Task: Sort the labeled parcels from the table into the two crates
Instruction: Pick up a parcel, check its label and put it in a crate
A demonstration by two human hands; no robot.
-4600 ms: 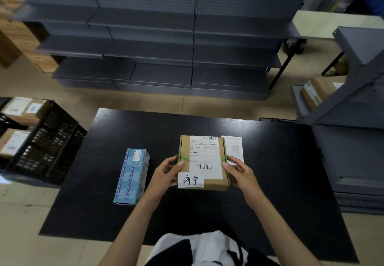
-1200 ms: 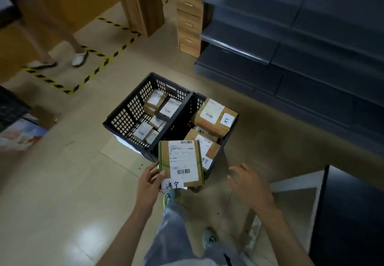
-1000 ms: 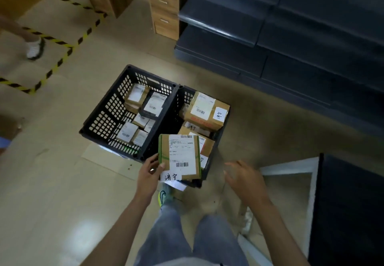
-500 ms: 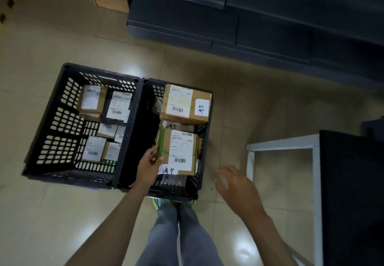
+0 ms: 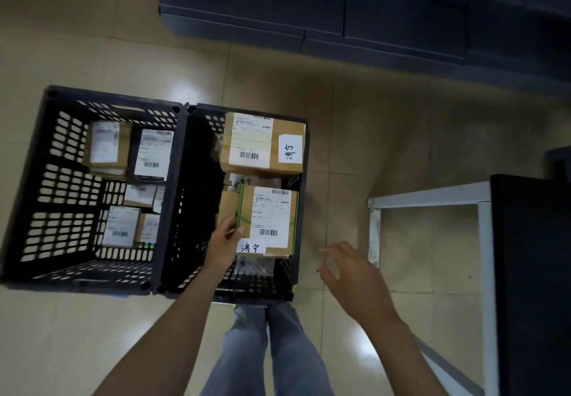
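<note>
Two black plastic crates are sitting side by side on glossy beige floor tiles, walls touching, both with that slotted lattice look. The left crate (image 5: 61, 179) is holding a bunch of small cardboard boxes (image 5: 108, 145), all wearing white shipping labels. The right crate (image 5: 197, 210) is carrying a big brown carton (image 5: 262, 145) at its far end, with a handwritten white slip on top.

The left hand (image 5: 222, 244) is gripping the parcel (image 5: 268, 219) by its left edge. It's a flat cardboard box with green tape bands, a barcode label and a handwritten slip at its near edge. It's sitting low over the near half of the right crate, above other parcels, and I can't tell if it's resting on them.

The right hand (image 5: 355, 275) is hovering loose and spread, holding nothing, over the floor just right of that crate. A black tabletop (image 5: 531, 272) on a white metal frame (image 5: 432, 197) is poking in at the right, and grey steel shelving (image 5: 340, 9) is running along the far side.
</note>
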